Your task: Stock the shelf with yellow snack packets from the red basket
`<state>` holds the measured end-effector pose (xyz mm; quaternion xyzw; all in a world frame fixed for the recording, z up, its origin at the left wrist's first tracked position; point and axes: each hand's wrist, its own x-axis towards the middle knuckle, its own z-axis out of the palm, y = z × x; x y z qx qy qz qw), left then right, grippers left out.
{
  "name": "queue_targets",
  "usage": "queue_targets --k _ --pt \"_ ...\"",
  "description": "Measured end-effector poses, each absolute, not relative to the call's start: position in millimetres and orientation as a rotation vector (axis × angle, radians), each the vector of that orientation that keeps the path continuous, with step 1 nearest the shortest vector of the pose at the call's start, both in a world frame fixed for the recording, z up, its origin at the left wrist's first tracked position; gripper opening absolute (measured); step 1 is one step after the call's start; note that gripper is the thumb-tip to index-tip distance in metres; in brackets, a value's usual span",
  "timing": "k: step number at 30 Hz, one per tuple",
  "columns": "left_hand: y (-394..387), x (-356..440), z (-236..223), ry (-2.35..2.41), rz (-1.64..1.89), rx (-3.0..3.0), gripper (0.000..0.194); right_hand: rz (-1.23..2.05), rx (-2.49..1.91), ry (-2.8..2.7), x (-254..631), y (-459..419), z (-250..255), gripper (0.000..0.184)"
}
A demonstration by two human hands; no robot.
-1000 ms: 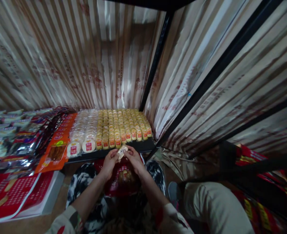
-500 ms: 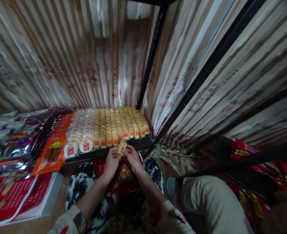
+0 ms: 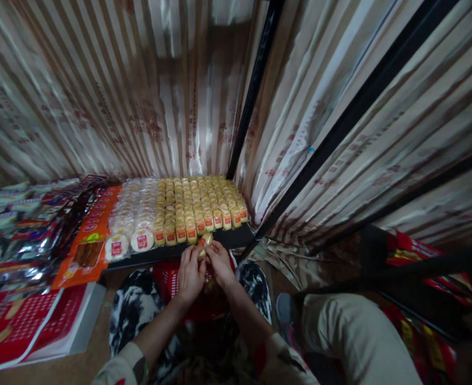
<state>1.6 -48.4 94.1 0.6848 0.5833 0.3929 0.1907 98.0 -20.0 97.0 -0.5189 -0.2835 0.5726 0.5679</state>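
Observation:
Both hands meet at a small wrapped yellow snack (image 3: 206, 240) with a red label, just in front of the shelf edge. My right hand (image 3: 220, 262) pinches it from the right. The fingers of my left hand (image 3: 191, 271) are curled around its lower left side. Beneath the hands, between my knees, is a red container (image 3: 167, 278) with more wrapped snacks (image 3: 211, 284) inside, partly hidden by my wrists. Straight ahead, rows of matching yellow packaged snacks (image 3: 198, 206) stand on the black shelf (image 3: 236, 235), with red labels facing me.
Left of the yellow rows are round white packaged crackers (image 3: 142, 239), an orange snack bag (image 3: 87, 251) and dark shiny packets (image 3: 39, 235). A red-and-white box (image 3: 71, 321) sits lower left. Black posts (image 3: 256, 85) stand before striped curtains. At right is another person's leg (image 3: 348, 326).
The wrapped snack has been turned in my fingers and sits slightly further right, its red label now showing. My left hand has rolled over, its back more towards me. The view has shifted slightly.

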Motion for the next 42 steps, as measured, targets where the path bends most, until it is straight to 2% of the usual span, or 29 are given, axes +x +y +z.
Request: queue_targets --k 5,10,14,16,19,21,23,26,33,36,42 --pt "-46.6 3.9 99.5 1.619 1.157 1.675 0.029 1.384 -1.171 -0.533 110.5 -11.9 98.6 0.027" --pt "-32.3 18.5 96.0 1.466 1.101 1.018 0.048 1.434 -1.053 -0.408 112.4 -7.3 96.6 0.025" --pt "-21.2 23.6 88.8 1.531 1.149 0.879 0.036 1.473 -1.095 -0.504 110.6 -10.0 83.4 0.028" --pt "-17.8 18.7 89.4 1.653 1.157 1.018 0.027 1.412 -1.232 -0.601 113.6 -10.9 78.3 0.036" --pt "-12.5 5.1 98.5 1.749 1.114 1.417 0.023 1.012 -1.507 -0.895 124.4 -10.2 80.0 0.053" --pt "-7.1 -4.3 108.0 1.694 1.0 1.719 0.025 0.703 -1.529 -1.25 132.9 -8.3 86.4 0.054" --pt "0.0 -11.3 117.2 1.608 0.883 1.968 0.027 0.536 -1.44 -1.583 139.2 -5.3 92.3 0.049" --pt "12.2 -16.4 127.7 1.547 0.794 2.215 0.031 0.459 -1.402 -1.801 141.4 0.8 92.7 0.045" --pt "35.7 -12.1 134.5 1.417 0.636 2.502 0.046 0.314 -1.506 -1.783 131.3 11.5 73.3 0.031" --pt "42.5 -7.8 132.3 1.373 0.625 2.573 0.043 0.326 -1.556 -1.717 128.7 14.0 68.4 0.028" --pt "54.8 0.9 140.5 1.409 0.511 2.68 0.032 0.478 -1.566 -1.592 120.7 21.4 64.8 0.034"
